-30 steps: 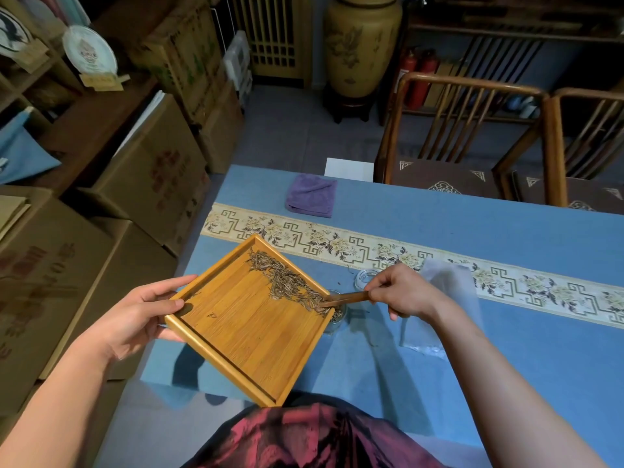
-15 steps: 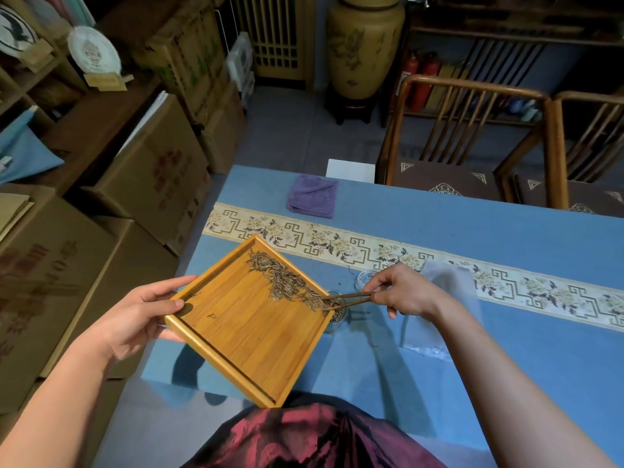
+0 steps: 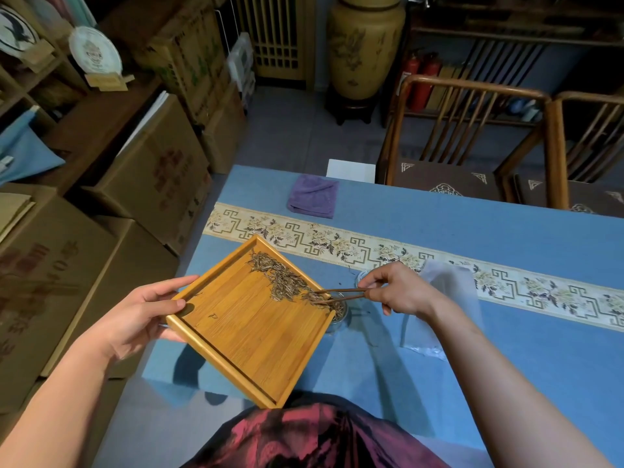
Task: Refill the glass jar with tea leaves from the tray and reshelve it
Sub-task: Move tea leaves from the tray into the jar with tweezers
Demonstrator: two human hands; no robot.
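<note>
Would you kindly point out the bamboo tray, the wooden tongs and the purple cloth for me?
bamboo tray [image 3: 243, 336], head view, bare slatted floor near its middle.
wooden tongs [image 3: 347, 290], head view, upper arm, left of the pinching fingers.
purple cloth [image 3: 313, 196], head view, centre of the folded top.

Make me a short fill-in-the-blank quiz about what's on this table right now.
1. The left hand holds the bamboo ____.
2. The right hand pinches wooden ____ over the tea leaves.
3. The folded towel on the table is ____.
4. The glass jar sits at the tray's ____ corner.

Answers: tray; tweezers; purple; right
</note>
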